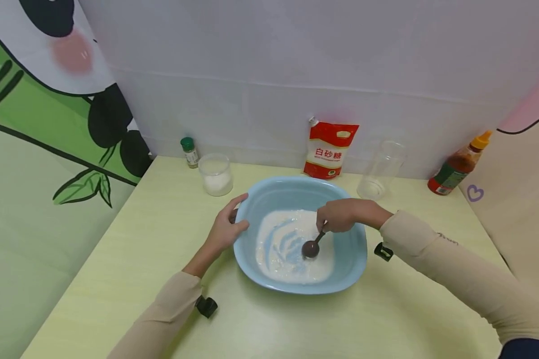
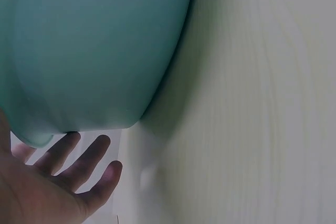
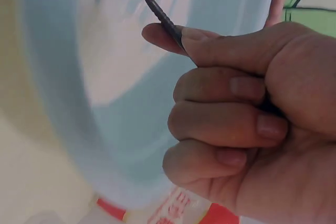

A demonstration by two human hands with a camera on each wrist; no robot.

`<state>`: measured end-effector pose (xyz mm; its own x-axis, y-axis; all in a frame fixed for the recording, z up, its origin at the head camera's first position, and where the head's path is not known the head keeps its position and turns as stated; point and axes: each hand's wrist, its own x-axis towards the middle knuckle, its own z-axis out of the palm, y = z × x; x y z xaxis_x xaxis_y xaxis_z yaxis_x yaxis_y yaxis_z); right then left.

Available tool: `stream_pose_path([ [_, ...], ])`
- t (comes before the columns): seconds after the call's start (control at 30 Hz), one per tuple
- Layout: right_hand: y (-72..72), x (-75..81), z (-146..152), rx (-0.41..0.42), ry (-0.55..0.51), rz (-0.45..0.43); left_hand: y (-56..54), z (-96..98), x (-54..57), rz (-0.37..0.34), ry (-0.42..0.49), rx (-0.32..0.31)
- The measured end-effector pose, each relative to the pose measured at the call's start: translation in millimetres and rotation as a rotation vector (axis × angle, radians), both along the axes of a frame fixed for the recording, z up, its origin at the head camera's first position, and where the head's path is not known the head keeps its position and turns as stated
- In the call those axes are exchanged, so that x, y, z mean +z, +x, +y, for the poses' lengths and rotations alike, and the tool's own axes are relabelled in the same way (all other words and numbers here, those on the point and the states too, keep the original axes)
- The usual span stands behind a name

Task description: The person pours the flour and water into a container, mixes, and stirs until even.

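Observation:
A light blue basin (image 1: 357, 254) stands on the table with milky white liquid (image 1: 269, 239) spread over its bottom. My left hand (image 1: 224, 227) holds the basin's left rim, thumb at the top edge. In the left wrist view, the other fingers (image 2: 86, 163) are spread along the outer side, under the lip. Over the basin, my right hand (image 1: 339, 215) grips a dark brown spoon (image 1: 311, 249) by its handle. The spoon's round bowl is down at the liquid. Seen from the right wrist, the fingers (image 3: 210, 121) curl tightly around the handle.
Behind the basin stand a green-capped small jar (image 1: 189, 152), a glass of white powder (image 1: 216, 174), a red-and-white sugar bag (image 1: 328, 150) and a clear glass (image 1: 381, 169). A sauce bottle (image 1: 458, 164) with a yellow cap leans at the back right. A white cloth wall (image 1: 260, 114) borders the table.

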<state>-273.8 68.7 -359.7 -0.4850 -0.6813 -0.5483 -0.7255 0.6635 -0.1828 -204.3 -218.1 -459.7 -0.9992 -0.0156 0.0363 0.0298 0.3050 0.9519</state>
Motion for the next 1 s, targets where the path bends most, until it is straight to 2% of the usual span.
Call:
stream_pose_path([
  [0.13, -18.3, 1.1, 7.4, -0.103, -0.024, 0.050, -0.2, -0.2, -0.4, 0.003, 0.000, 0.000],
  [0.27, -30.6, -2.0, 2.4, -0.140, -0.076, 0.111, 0.0, -0.6, -1.2, 0.000, 0.008, 0.001],
  [0.5, -37.1, -12.0, -21.6, -0.079, -0.168, 0.209, -0.2, 0.2, -0.8, 0.021, 0.013, -0.003],
  [0.73, -24.3, -14.8, -49.8, 0.004, -0.214, 0.187, 0.1, -0.4, 0.5, 0.014, 0.002, 0.007],
  [0.87, -6.5, -16.4, -63.6, 0.093, -0.232, 0.142, 0.1, -0.6, 0.7, 0.015, 0.004, 0.009],
  [1.0, 14.3, -13.5, -70.4, 0.135, -0.221, 0.072, 0.8, -0.4, 0.5, 0.024, 0.010, 0.005],
])
